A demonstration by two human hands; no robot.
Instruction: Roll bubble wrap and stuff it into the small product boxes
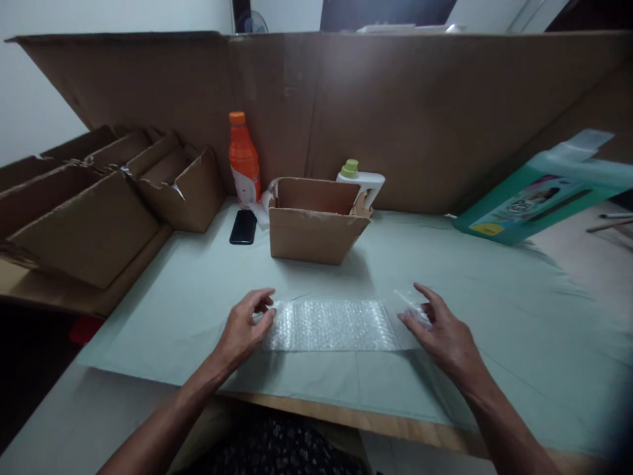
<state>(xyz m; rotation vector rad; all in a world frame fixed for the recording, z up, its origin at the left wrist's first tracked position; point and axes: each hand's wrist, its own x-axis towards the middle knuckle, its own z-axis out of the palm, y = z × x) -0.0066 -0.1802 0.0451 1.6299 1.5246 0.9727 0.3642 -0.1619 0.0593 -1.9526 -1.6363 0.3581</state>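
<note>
Bubble wrap sheet lies flat on worktop, betw. both hands. Left hand pinches its left edge; right hand, fingers spread, presses right end. Keep it taut w/ even pull, edges square. Open carton just behind.

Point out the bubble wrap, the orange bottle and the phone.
bubble wrap (336, 325), head view, middle of the sheet
orange bottle (243, 157), head view, its body
phone (243, 226), head view, its dark face
</note>
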